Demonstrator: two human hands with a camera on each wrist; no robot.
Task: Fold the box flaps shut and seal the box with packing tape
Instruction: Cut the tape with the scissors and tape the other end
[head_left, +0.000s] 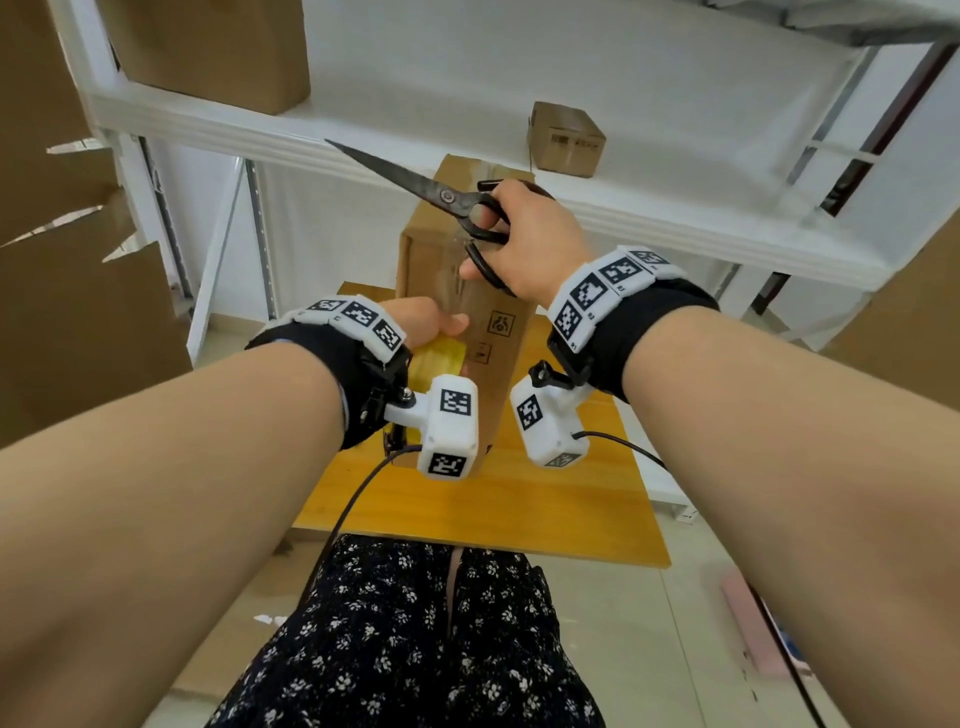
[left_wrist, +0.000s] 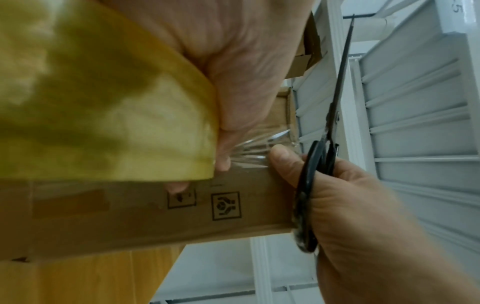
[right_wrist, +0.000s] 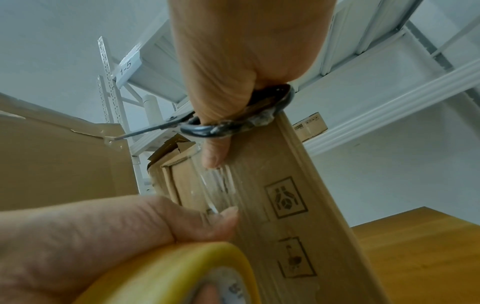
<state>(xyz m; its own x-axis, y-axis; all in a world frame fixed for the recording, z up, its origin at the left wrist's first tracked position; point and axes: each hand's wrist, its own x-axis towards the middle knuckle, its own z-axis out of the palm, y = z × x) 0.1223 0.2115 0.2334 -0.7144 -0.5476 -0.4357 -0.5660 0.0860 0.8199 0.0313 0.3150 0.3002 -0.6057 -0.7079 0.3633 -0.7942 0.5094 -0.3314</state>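
Observation:
A tall brown cardboard box (head_left: 447, 260) stands upright on the wooden table (head_left: 545, 509). My left hand (head_left: 426, 322) grips a yellowish roll of packing tape (head_left: 439, 358) against the box's near side. Clear tape (left_wrist: 252, 152) stretches from the roll up the box face. My right hand (head_left: 524, 244) holds black scissors (head_left: 415, 182) by the handles, blades together and pointing up-left; its thumb (right_wrist: 215, 152) presses the tape on the box. The same box (right_wrist: 272, 195), roll (right_wrist: 182, 273) and scissors (left_wrist: 324, 144) appear in the wrist views.
White metal shelving (head_left: 363, 140) rises behind the table, with a small cardboard box (head_left: 566, 137) on it and a larger one (head_left: 208, 47) at upper left. Big brown cartons (head_left: 78, 260) stand at the left. A cable (head_left: 353, 499) hangs from my left wrist.

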